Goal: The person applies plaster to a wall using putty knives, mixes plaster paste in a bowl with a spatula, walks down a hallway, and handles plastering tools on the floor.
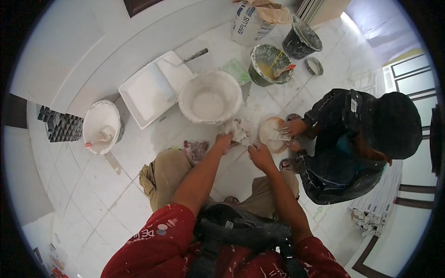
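My left hand (225, 143) is closed on the near left side of a white-smeared piece (239, 131), whose exact kind I cannot make out. My right hand (261, 156) is closed around the end of a white-coated tool (251, 144) that reaches toward this piece; its shape is too smeared to name. Just beyond my hands stands a wide white-crusted basin (210, 97). Right of my hands is a round pan (272, 134) with pale material in it, and a co-worker's hand (294, 128) reaches over it.
A crouching co-worker (352, 143) is close on my right. Ahead lie a white tray (147, 92), a bucket with a brush (259, 78), a dark bucket (301, 44) and a paper sack (252, 28). A white-coated bucket (103, 120) stands left on the tiled floor (104, 199).
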Demonstrator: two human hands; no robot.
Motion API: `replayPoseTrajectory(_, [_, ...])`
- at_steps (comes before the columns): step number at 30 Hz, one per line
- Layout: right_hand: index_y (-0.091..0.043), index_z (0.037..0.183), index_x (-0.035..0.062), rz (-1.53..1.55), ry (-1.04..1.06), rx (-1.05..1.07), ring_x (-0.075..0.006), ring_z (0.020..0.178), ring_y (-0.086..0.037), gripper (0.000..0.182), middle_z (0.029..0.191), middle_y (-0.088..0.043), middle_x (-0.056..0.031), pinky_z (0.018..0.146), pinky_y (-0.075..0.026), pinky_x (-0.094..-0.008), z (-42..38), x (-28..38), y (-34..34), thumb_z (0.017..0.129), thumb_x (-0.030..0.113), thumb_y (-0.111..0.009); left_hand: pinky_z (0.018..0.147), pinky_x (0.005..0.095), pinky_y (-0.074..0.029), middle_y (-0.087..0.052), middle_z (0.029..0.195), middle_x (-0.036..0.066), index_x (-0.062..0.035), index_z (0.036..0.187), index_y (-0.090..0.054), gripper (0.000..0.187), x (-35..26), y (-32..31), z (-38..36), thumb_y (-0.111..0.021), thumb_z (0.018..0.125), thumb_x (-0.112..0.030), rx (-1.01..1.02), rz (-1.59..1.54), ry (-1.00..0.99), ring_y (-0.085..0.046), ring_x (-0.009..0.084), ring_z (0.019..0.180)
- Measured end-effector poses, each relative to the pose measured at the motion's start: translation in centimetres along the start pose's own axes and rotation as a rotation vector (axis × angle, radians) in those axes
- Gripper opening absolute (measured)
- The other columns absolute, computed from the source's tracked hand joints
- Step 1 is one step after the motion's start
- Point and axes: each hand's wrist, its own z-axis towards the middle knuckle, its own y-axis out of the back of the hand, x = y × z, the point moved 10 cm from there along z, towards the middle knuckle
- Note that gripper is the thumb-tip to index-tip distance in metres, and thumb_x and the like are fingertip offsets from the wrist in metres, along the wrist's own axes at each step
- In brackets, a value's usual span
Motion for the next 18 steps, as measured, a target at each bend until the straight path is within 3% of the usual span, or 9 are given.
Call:
replayPoseTrajectory(1, [-0.063, 0.090, -0.0031, -0.015, 0.049, -0.021, -0.0126, 0.061, -0.052, 0.030, 0.068, -0.057, -0.0031, 0.058, -0.042, -0.0306, -0.2, 0.8, 0.3, 0.091, 0.026, -0.054, 0.078, 0.0431, -0.061, -0.060, 0.114, 0.015, 0.0045, 0.122, -0.053, 0.043, 0.2, 0.5, 0.9, -0.067, 0.091, -0.022, -0.009, 0.034, -0.015, -0.063, 0.0262, 0.098])
replayPoseTrajectory(4, [-0.061, 0.089, -0.0042, 0.138, -0.103, 0.026, -0.0144, 0.061, -0.052, 0.030, 0.068, -0.058, -0.0049, 0.058, -0.043, -0.0323, -1.1, 0.3, 0.7, 0.091, 0.025, -0.053, 0.077, 0.0420, -0.061, -0.060, 0.112, 0.014, 0.0048, 0.119, -0.055, 0.042, -0.5, 1.0, 1.5, -0.068, 0.090, -0.022, 0.003, 0.190, -0.126, -0.063, 0.0259, 0.097])
replayPoseTrajectory(6, [-0.061, 0.090, -0.0056, 0.083, -0.041, -0.012, -0.0149, 0.061, -0.053, 0.031, 0.068, -0.058, -0.0063, 0.059, -0.044, -0.0327, -0.7, 0.0, 1.2, 0.090, 0.024, -0.054, 0.077, 0.0414, -0.061, -0.061, 0.111, 0.014, 0.0050, 0.118, -0.056, 0.040, -0.7, 0.7, 0.5, -0.069, 0.090, -0.021, -0.009, 0.116, -0.118, -0.064, 0.0257, 0.096])
replayPoseTrajectory(7, [-0.061, 0.091, -0.0062, 0.060, -0.010, -0.029, -0.0152, 0.061, -0.053, 0.031, 0.068, -0.059, -0.0071, 0.060, -0.044, -0.0330, -0.8, 0.2, 1.2, 0.090, 0.024, -0.054, 0.075, 0.0400, -0.061, -0.061, 0.109, 0.013, 0.0050, 0.117, -0.057, 0.040, 0.2, 0.9, -0.4, -0.069, 0.090, -0.021, -0.069, -0.132, 0.010, -0.064, 0.0251, 0.095])
replayPoseTrajectory(10, [-0.060, 0.096, -0.0068, -0.026, -0.040, -0.132, -0.0253, 0.066, -0.061, 0.033, 0.072, -0.062, -0.0143, 0.065, -0.047, -0.0372, -0.6, 0.3, 2.3, 0.087, 0.024, -0.057, 0.071, 0.0361, -0.060, -0.061, 0.105, 0.011, 0.0047, 0.119, -0.056, 0.039, 0.2, 1.2, -1.1, -0.067, 0.091, -0.020, -0.072, -0.198, 0.015, -0.062, 0.0251, 0.091])
replayPoseTrajectory(13, [-0.055, 0.109, -0.0072, -0.173, -0.030, -0.175, -0.0397, 0.077, -0.064, 0.038, 0.081, -0.065, -0.0230, 0.074, -0.049, -0.0442, -1.1, 1.5, 2.6, 0.085, 0.023, -0.058, 0.077, 0.0408, -0.057, -0.060, 0.101, 0.010, 0.0005, 0.118, -0.058, 0.037, 1.7, 2.6, -0.5, -0.066, 0.091, -0.023, -0.229, -0.333, 0.065, -0.061, 0.0283, 0.091])
replayPoseTrajectory(15, [-0.049, 0.116, -0.0066, -0.263, -0.044, -0.166, -0.0449, 0.088, -0.062, 0.043, 0.093, -0.063, -0.0275, 0.080, -0.049, -0.0477, -1.2, 1.9, 2.3, 0.083, 0.020, -0.059, 0.080, 0.0434, -0.054, -0.062, 0.105, 0.014, 0.0000, 0.114, -0.061, 0.037, 0.6, 4.1, -0.9, -0.065, 0.090, -0.028, -0.367, -0.145, -0.058, -0.062, 0.0324, 0.092])
replayPoseTrajectory(18, [-0.043, 0.123, -0.0062, -0.361, -0.020, -0.177, -0.0472, 0.098, -0.059, 0.051, 0.105, -0.059, -0.0303, 0.087, -0.048, -0.0507, -1.1, 2.1, 2.0, 0.080, 0.016, -0.061, 0.086, 0.0474, -0.050, -0.063, 0.111, 0.019, -0.0007, 0.109, -0.064, 0.041, -5.5, 3.9, -4.5, -0.063, 0.088, -0.035, -0.606, 0.580, -0.526, -0.063, 0.0384, 0.092])
